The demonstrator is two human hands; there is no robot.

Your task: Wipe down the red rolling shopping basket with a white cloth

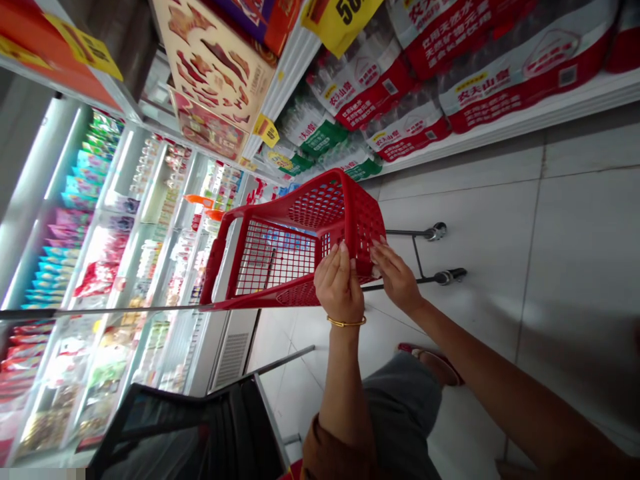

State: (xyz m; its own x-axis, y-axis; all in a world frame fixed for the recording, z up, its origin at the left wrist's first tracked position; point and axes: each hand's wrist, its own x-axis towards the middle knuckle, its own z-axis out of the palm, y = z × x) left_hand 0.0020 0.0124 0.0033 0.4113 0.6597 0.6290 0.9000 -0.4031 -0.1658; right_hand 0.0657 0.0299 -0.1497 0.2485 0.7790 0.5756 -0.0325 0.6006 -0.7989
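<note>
The whole view is rolled sideways. A red plastic mesh shopping basket (pixel 280 257) sits on the floor in the middle of the aisle, and it looks empty. My left hand (pixel 339 283), with a gold bangle on the wrist, is closed over the basket's near end wall. My right hand (pixel 395 275) grips the same wall just beside it, fingers curled into the mesh. A metal pull handle with two dark grips (pixel 450 275) sticks out from the basket past my right hand.
Lit chiller cabinets (pixel 100 267) full of packaged goods line one side. Shelves of shrink-wrapped bottled water (pixel 410 87) with yellow price tags run along the other. Pale tiled floor (pixel 550 233) lies between. A dark object (pixel 190 433) is close by, next to my leg and red shoe (pixel 431 363).
</note>
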